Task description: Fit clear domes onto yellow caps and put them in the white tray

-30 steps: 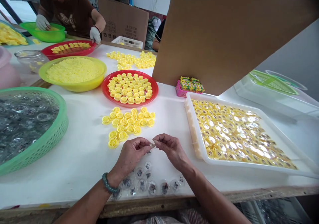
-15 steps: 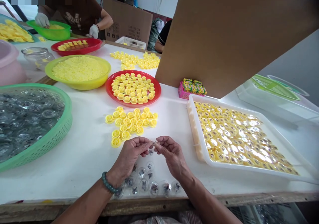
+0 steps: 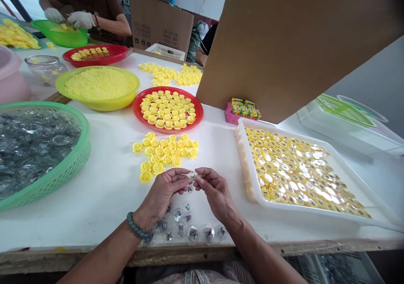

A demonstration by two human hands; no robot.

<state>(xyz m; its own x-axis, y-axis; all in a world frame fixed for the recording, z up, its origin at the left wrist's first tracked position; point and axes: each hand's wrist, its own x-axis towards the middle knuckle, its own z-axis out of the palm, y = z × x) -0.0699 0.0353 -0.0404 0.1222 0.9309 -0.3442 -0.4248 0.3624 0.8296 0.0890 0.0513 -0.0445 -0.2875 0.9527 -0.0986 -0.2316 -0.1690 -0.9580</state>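
Note:
My left hand (image 3: 170, 187) and my right hand (image 3: 212, 188) meet over the table, fingertips pinching a small clear plastic disc (image 3: 192, 176) with a dark print. Much of the disc is hidden by the fingers. Below and between the wrists lie several similar clear discs with dark printed figures (image 3: 192, 233). Just beyond my hands is a loose group of small round yellow plastic pieces (image 3: 167, 150). A beaded bracelet (image 3: 136, 226) circles my left wrist.
At left stands a green basket (image 3: 84, 145) of clear discs. A white tray (image 3: 249, 183) of assembled yellow pieces is on the right. Beyond are a red tray (image 3: 199, 111), a yellow basin (image 3: 135, 91) and a cardboard panel (image 3: 268, 48). A gloved co-worker handles yellow pieces at far left.
My fingertips have shifted slightly on the disc, and more of it shows between them. The co-worker's gloved hands have come together over the green basin. The view has tilted slightly.

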